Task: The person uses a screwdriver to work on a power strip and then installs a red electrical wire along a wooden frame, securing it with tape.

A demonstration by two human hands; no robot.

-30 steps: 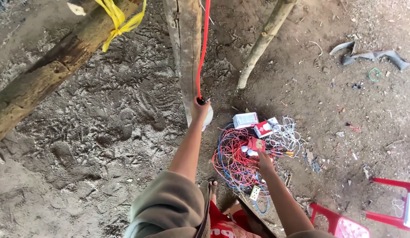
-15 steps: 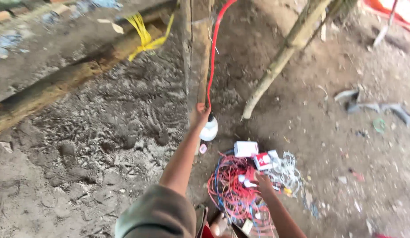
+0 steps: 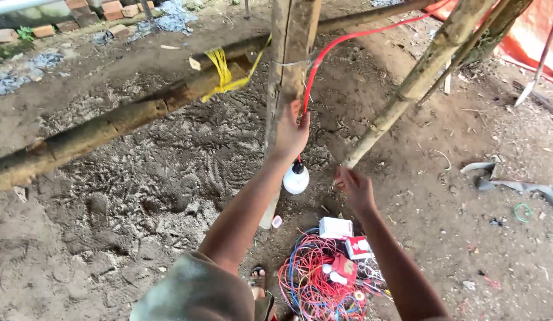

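Pinching the red cable (image 3: 304,95) against the upright wooden post (image 3: 286,71), the left hand (image 3: 291,132) keeps its grip closed on the wire so the white bulb (image 3: 296,178) hangs just below it. The right hand (image 3: 353,187) hovers near the bulb, fingers loosely curled on nothing visible. Below on the dirt floor (image 3: 139,178), a tangle of wires (image 3: 315,282) lies beside small boxes (image 3: 336,227).

Your left arm stretches forward and up, elbow nearly straight, your left hand (image 3: 291,132) raised with its back to the camera and its fingers (image 3: 296,110) curled closed. Your right forearm reaches out lower, the right hand (image 3: 355,187) loosely cupped, fingers (image 3: 340,177) half bent, gripping nothing.
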